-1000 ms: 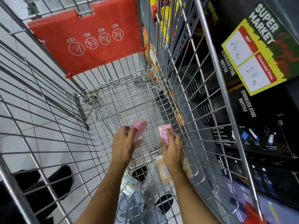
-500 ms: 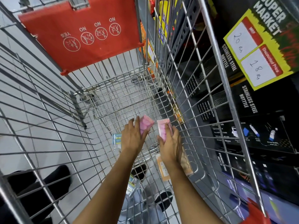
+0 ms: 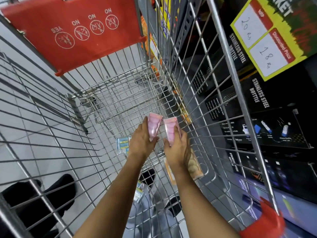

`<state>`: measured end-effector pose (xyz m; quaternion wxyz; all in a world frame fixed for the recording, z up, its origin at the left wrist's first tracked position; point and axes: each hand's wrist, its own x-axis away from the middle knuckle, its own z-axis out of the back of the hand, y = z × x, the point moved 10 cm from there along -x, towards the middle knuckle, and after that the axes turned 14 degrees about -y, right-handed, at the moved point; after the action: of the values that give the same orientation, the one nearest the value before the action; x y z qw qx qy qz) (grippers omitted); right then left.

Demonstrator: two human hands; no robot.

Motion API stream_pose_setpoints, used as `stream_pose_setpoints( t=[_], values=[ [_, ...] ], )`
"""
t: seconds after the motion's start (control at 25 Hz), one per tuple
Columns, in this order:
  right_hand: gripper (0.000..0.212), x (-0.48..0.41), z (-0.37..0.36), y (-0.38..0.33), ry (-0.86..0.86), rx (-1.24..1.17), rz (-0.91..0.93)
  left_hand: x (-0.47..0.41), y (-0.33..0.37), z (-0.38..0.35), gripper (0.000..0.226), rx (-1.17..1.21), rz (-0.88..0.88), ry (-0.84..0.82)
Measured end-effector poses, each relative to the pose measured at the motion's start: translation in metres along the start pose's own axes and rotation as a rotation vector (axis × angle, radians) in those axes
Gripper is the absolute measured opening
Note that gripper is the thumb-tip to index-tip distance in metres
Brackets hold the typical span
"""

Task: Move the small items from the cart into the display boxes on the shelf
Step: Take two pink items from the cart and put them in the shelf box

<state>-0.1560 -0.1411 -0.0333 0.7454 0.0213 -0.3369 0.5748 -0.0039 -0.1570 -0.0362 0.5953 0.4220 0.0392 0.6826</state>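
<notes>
Wire cart interior roomy; left hand, right hand each grip pink pack.

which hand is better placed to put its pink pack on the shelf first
Probably the right hand. Its clear pink pack sits next to the wire cart's right wall, beyond which the shelf of black bottle boxes stands. The left hand, with its own pink pack, would have to cross over.

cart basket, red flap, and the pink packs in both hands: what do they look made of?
Cart basket: bare metal wire, likely plated steel; grey glossy welded grid.
Red flap: probably moulded plastic; flat matt panel with white printed icons.
Pink packs in the left hand and right hand: seemingly clear glossy plastic wrap over pink contents; glare on the faces.
</notes>
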Motion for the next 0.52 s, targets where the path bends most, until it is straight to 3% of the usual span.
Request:
stream_pose_setpoints(
  t=[0.32, 0.52],
  values=[
    [0.054, 0.009, 0.027, -0.023, 0.126, -0.075, 0.048, 0.025, -0.009, 0.022, 0.073, 0.237, -0.014, 0.225],
    [0.049, 0.041, 0.079, -0.069, 0.259, -0.09, 0.192, 0.062, 0.025, 0.078, 0.066, 0.225, -0.077, 0.356]
  ],
)
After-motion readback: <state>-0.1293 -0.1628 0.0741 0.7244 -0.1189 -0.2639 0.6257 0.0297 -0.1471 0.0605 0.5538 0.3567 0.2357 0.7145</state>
